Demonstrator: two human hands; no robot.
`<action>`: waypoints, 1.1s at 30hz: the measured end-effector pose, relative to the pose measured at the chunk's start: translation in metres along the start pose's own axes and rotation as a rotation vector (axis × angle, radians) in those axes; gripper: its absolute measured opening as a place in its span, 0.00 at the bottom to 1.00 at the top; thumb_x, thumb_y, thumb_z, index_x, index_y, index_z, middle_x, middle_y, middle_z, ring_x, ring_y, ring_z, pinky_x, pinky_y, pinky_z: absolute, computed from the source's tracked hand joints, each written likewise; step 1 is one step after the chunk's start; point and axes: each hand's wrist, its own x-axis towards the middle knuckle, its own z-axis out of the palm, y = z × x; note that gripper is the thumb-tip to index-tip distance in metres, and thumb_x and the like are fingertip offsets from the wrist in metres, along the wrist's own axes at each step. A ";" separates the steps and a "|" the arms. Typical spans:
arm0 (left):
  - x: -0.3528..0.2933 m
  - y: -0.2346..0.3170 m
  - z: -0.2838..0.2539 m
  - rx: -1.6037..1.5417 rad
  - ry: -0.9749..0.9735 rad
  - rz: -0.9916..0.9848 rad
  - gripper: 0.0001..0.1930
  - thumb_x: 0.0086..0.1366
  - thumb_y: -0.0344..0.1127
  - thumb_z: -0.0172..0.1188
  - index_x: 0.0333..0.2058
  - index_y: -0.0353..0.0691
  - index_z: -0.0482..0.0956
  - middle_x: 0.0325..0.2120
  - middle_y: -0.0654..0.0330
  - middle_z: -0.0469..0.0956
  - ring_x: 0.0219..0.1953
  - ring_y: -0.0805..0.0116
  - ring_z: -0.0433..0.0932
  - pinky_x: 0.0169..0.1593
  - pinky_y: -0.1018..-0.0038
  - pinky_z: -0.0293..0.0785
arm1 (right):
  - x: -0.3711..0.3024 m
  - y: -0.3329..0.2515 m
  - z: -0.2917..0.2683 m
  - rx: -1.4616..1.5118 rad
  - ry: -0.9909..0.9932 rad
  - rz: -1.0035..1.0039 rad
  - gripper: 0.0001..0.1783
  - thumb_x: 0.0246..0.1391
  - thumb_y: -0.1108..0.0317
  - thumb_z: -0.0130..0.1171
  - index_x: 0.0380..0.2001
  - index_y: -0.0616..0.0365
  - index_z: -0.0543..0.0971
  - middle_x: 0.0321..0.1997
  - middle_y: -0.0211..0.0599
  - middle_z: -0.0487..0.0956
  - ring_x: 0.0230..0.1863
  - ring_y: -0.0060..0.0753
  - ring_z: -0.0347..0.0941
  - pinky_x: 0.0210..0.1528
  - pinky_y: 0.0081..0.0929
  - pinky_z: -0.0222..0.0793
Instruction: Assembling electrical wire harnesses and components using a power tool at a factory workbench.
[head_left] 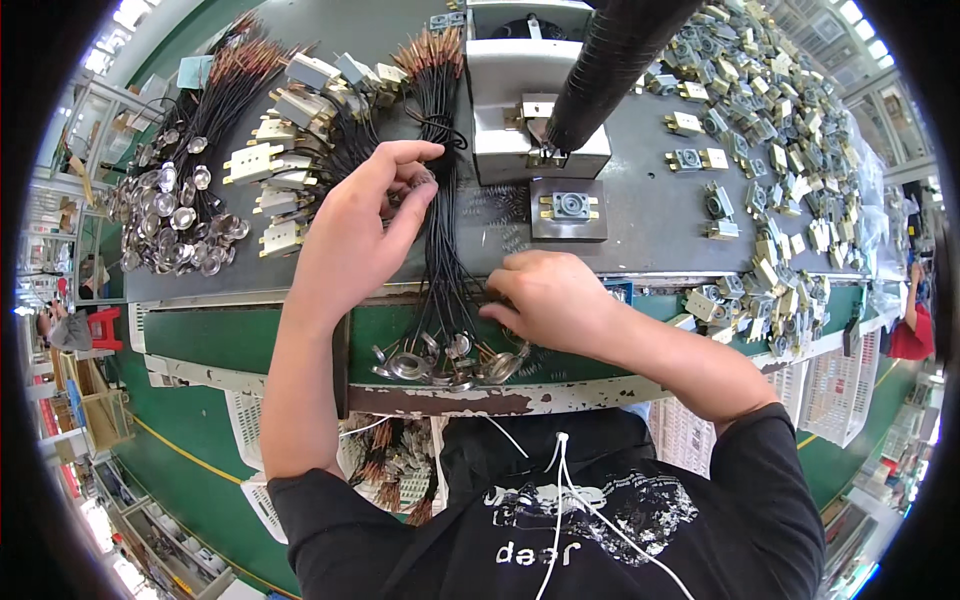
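We see the bench [640,215] crowded: finished wired parts [190,215] far left, loose metal brackets [770,170] right, a small press [535,120] with black hose [610,60] just behind the hands. Wire bundle [440,250] runs near-to-far — copper ends away, disc ends [445,362] over the bench edge. Left hand [355,230] pinches a disc beside the bundle's upper part; right hand [550,300] is closed on its lower stretch.

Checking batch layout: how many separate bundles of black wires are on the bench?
3. One bundle of black wires runs down the middle between the left hand and the right hand; a second fans out top left; a third lies among the cream parts. More may be hidden.
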 end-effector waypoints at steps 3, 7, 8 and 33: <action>-0.010 -0.004 -0.009 -0.034 -0.020 -0.022 0.13 0.69 0.26 0.60 0.51 0.40 0.78 0.33 0.58 0.80 0.35 0.68 0.80 0.40 0.73 0.76 | 0.004 -0.007 -0.012 0.040 0.080 -0.023 0.11 0.56 0.62 0.66 0.33 0.58 0.80 0.29 0.41 0.79 0.34 0.50 0.79 0.39 0.43 0.76; -0.022 -0.011 -0.026 0.100 -0.174 -0.046 0.09 0.67 0.27 0.59 0.46 0.39 0.80 0.33 0.56 0.80 0.34 0.64 0.81 0.39 0.70 0.77 | 0.005 -0.006 -0.049 0.079 -0.141 0.112 0.11 0.61 0.60 0.63 0.37 0.58 0.80 0.29 0.44 0.82 0.33 0.50 0.81 0.38 0.44 0.76; -0.023 -0.012 -0.027 0.137 -0.263 -0.041 0.08 0.66 0.28 0.58 0.43 0.39 0.80 0.32 0.56 0.80 0.34 0.61 0.81 0.39 0.69 0.77 | 0.004 -0.005 -0.049 0.076 -0.140 0.116 0.11 0.61 0.60 0.63 0.37 0.58 0.80 0.29 0.44 0.82 0.33 0.50 0.81 0.38 0.44 0.76; -0.051 -0.005 -0.010 0.292 -0.670 0.023 0.14 0.63 0.31 0.57 0.47 0.43 0.83 0.34 0.54 0.81 0.40 0.51 0.81 0.43 0.59 0.77 | 0.001 0.005 -0.042 0.406 -0.042 -0.391 0.28 0.39 0.78 0.69 0.49 0.51 0.85 0.40 0.38 0.82 0.39 0.45 0.81 0.39 0.39 0.77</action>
